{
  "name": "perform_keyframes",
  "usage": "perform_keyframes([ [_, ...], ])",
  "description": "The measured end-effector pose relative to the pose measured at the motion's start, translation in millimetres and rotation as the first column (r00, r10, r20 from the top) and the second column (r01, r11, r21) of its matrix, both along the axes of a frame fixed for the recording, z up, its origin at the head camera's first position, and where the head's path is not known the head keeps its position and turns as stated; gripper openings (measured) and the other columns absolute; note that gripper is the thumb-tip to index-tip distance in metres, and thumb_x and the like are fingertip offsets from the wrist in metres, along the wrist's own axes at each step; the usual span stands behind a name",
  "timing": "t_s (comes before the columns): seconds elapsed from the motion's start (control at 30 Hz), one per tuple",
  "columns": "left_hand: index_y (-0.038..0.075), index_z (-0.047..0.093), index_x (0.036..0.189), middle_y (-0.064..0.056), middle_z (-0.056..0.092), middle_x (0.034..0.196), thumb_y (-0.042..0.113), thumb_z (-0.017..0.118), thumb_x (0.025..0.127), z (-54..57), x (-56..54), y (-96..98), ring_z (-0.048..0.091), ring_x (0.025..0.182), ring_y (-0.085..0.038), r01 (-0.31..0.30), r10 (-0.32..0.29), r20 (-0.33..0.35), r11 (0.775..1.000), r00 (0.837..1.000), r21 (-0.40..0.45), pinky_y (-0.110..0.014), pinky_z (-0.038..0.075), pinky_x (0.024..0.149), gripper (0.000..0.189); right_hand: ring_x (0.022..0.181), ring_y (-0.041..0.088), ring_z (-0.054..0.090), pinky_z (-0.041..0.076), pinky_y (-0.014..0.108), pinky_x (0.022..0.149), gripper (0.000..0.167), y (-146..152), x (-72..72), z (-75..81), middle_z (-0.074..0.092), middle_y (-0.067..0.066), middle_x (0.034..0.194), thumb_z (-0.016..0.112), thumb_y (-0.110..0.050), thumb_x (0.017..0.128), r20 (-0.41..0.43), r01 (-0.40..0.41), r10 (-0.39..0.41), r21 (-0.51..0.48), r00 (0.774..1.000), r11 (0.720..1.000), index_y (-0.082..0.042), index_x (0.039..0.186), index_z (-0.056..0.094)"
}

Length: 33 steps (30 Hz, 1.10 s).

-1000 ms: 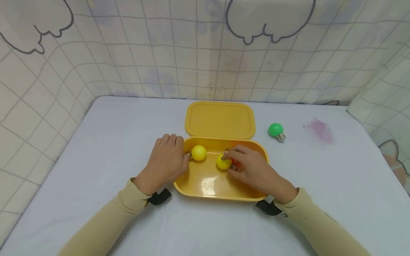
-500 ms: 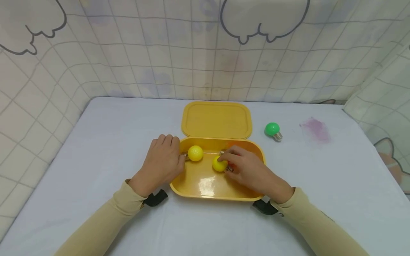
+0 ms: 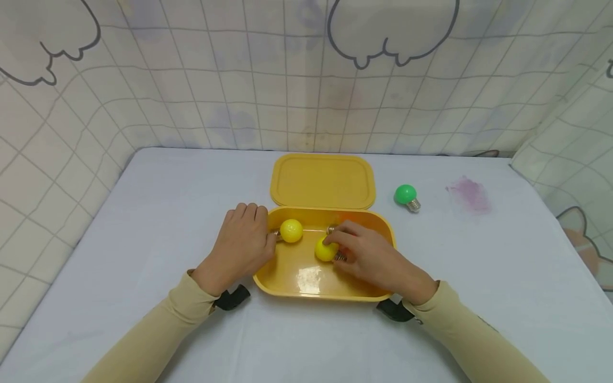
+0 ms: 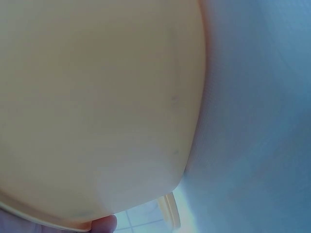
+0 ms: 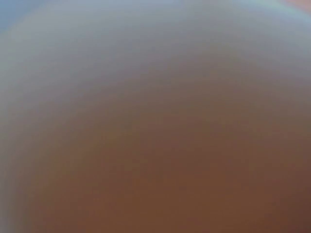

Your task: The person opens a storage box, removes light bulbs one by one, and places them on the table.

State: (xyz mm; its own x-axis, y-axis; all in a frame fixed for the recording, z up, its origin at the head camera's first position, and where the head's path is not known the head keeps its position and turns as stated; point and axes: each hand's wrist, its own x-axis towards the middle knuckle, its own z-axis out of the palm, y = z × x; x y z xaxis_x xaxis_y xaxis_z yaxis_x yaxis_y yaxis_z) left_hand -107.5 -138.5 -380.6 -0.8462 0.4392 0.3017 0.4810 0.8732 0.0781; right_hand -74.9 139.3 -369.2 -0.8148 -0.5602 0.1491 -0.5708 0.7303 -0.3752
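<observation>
My left hand [image 3: 243,239] grips the left end of a shallow yellow plastic box [image 3: 287,284], thumb over the rim. In the left wrist view the box's outer wall [image 4: 97,107] fills much of the frame, with a fingertip [image 4: 105,224] at its rim. Inside the box, a yellow light bulb [image 3: 291,231] lies beside my left thumb, its metal base pointing left. My right hand [image 3: 371,251] reaches in from the right and pinches a second yellow bulb [image 3: 325,249] between thumb and fingers. Behind those fingers shows the metal base [image 3: 331,229] of another bulb, otherwise hidden.
Directly behind the box lies its flat yellow lid [image 3: 323,181]. To the right of the lid is a green bulb [image 3: 405,194] on the white tabletop [image 3: 479,255]. A pinkish stain [image 3: 469,194] marks the cloth farther right. A grid-patterned curtain [image 3: 268,85] hangs behind the table.
My right hand has shifted the pinched yellow bulb slightly toward me and left, within the box. The left hand keeps its hold. The head view has drifted a little.
</observation>
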Motion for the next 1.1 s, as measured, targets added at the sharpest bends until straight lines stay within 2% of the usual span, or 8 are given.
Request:
perform_keyframes([
  [0.17,0.002,0.048,0.086,-0.009,0.04,0.076,0.019,0.057,0.091,0.0,0.2,-0.2,0.037,0.075,-0.027,-0.002,0.002,-0.003,1.0,1.0,-0.004,-0.034,0.027,0.069,0.021,0.092,0.014,0.064,0.058,0.034,0.088,0.037,0.0,-0.3,0.2,0.067,0.004,0.122,0.085,-0.021,0.084,0.01,-0.01,0.01,-0.002,1.0,1.0,-0.014,0.117,0.071],
  [0.63,0.001,0.048,0.087,-0.009,0.041,0.078,0.02,0.057,0.091,0.8,0.9,0.4,0.038,0.077,-0.028,-0.019,0.019,0.028,1.0,0.999,-0.006,-0.034,0.028,0.07,0.021,0.087,0.011,0.065,0.058,0.03,0.084,0.039,-0.5,-0.7,-0.3,0.067,0.004,0.122,0.086,-0.02,0.082,0.003,-0.04,0.04,-0.005,0.999,0.999,-0.013,0.117,0.069],
  [0.8,0.002,0.048,0.087,-0.009,0.041,0.078,0.02,0.057,0.091,1.2,0.7,0.5,0.038,0.077,-0.028,-0.015,0.016,0.028,1.0,0.999,-0.002,-0.034,0.028,0.07,0.021,0.09,0.011,0.067,0.059,0.032,0.087,0.04,0.0,-0.7,-0.1,0.067,0.005,0.124,0.086,-0.019,0.083,0.02,-0.039,0.04,-0.01,0.999,0.999,-0.013,0.119,0.069],
  [0.93,0.002,0.048,0.087,-0.009,0.042,0.078,0.02,0.057,0.091,0.4,0.0,0.7,0.038,0.077,-0.028,-0.014,0.014,0.027,1.0,1.0,-0.004,-0.035,0.028,0.07,0.021,0.092,0.012,0.067,0.059,0.033,0.088,0.045,-0.1,-0.4,0.6,0.066,0.005,0.126,0.084,-0.019,0.084,0.057,-0.026,0.026,0.0,0.998,1.0,-0.015,0.126,0.067],
  [1.1,0.002,0.047,0.086,-0.009,0.041,0.078,0.019,0.056,0.091,0.1,0.1,0.8,0.038,0.077,-0.027,-0.012,0.012,0.028,1.0,1.0,0.0,-0.034,0.027,0.07,0.019,0.106,0.018,0.068,0.058,0.037,0.095,0.044,-0.4,-1.1,1.9,0.066,0.006,0.13,0.081,-0.019,0.086,0.078,-0.03,0.028,0.016,0.997,0.999,-0.017,0.128,0.068],
])
